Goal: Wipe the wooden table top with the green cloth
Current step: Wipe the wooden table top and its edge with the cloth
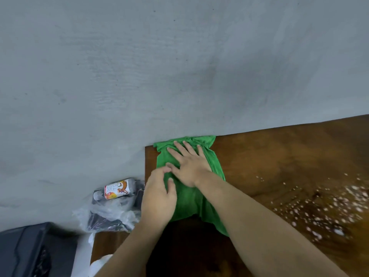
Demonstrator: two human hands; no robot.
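Observation:
The green cloth [191, 198] lies spread on the far left corner of the dark wooden table top [279, 160], its far end bunched against the wall. My right hand [189, 166] lies flat on the cloth with fingers spread, pressing it down. My left hand [159, 196] rests on the cloth's left edge near the table's left side, fingers curled over the fabric. White droplets or foam specks [329, 208] cover the table at the right.
A grey wall [179, 66] rises right behind the table. Left of the table, lower down, a bottle with a colourful label [117, 189] lies on a clear plastic bag [107, 214] of dark items. A dark box [30, 250] sits at the bottom left.

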